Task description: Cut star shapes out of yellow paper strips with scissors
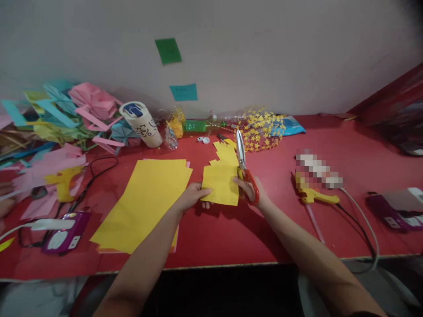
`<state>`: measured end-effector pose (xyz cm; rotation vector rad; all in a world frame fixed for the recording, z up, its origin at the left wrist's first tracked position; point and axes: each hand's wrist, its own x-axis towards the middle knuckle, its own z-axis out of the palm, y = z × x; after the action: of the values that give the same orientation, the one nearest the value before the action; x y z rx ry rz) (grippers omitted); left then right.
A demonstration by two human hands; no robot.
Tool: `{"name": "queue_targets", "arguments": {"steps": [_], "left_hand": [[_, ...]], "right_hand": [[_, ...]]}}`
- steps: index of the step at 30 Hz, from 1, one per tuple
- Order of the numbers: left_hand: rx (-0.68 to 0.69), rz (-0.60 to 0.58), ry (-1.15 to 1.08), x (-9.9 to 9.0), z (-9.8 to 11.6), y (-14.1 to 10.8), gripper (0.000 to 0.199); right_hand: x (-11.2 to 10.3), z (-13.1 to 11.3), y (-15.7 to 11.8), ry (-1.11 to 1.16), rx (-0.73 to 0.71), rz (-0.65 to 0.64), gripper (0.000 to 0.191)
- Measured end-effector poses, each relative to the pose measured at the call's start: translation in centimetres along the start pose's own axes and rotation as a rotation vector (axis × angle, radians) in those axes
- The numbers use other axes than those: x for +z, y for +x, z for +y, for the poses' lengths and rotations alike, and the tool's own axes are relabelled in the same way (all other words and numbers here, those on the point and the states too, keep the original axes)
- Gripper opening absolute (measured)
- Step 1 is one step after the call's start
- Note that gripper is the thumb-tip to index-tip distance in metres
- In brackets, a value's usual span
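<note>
A roughly square piece of yellow paper (220, 184) is held up between both hands above the red table. My left hand (194, 196) pinches its lower left side, thumb on top and fingertips showing below the edge. My right hand (250, 188) grips its right side and also holds scissors (241, 152) with red and yellow handles, blades closed and pointing up. Behind the held piece lie yellow paper cuttings (226, 152). A stack of large yellow sheets (148, 198) lies to the left, with pink and orange edges beneath.
At left are folded paper shapes (95, 105), a cup (142, 123), a yellow glue gun (64, 182) and a purple power strip (66, 233). At right are another glue gun (319, 196) and cables. Along the wall stand bottles and yellow star netting (261, 127). Another person's hand (5, 198) shows far left.
</note>
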<state>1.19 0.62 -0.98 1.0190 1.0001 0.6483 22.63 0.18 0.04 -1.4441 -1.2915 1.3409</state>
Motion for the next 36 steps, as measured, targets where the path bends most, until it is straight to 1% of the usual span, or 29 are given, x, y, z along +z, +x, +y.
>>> {"name": "queue_targets", "arguments": {"steps": [1,2,5,7,8,10,12,13,17,22,29,36], "left_hand": [[0.034,0.030,0.002,-0.1,0.0,0.1,0.033],[0.081,0.089,-0.009,-0.2,0.0,0.3,0.035],[0.243,0.344,-0.094,-0.7,0.2,0.8,0.038],[0.319,0.489,-0.163,-1.1,0.4,1.0,0.040],[0.345,0.535,-0.194,-1.3,0.6,1.0,0.041],[0.383,0.584,-0.243,-1.6,0.9,1.1,0.043],[0.408,0.608,-0.272,-1.7,1.1,1.0,0.046],[0.413,0.614,-0.280,-1.7,1.2,0.9,0.048],[0.393,0.587,-0.266,-1.2,1.3,0.7,0.055],[0.351,0.547,-0.194,-0.6,1.2,0.5,0.057],[0.368,0.504,-0.199,-0.7,0.9,0.5,0.055],[0.365,0.491,-0.171,-0.7,1.0,0.5,0.056]], "right_hand": [[-0.2,-0.1,0.0,-0.018,0.002,-0.013,0.043],[-0.5,-0.2,0.0,-0.040,0.006,-0.029,0.044],[-1.6,-0.6,-0.1,-0.117,0.003,-0.089,0.046],[-2.1,-0.7,-0.2,-0.204,-0.022,-0.139,0.049],[-2.3,-0.8,-0.3,-0.286,-0.040,-0.178,0.051],[-2.4,-0.9,-0.6,-0.416,-0.057,-0.273,0.053],[-2.2,-1.0,-0.9,-0.491,-0.051,-0.345,0.054],[-2.1,-1.0,-1.0,-0.512,-0.045,-0.361,0.054],[-1.7,-1.2,-1.3,-0.545,-0.030,-0.351,0.056],[-1.3,-1.0,-1.3,-0.453,-0.003,-0.346,0.056],[-1.2,-1.2,-1.5,-0.398,0.016,-0.359,0.057],[-1.0,-1.0,-1.4,-0.346,0.102,-0.350,0.055]]}}
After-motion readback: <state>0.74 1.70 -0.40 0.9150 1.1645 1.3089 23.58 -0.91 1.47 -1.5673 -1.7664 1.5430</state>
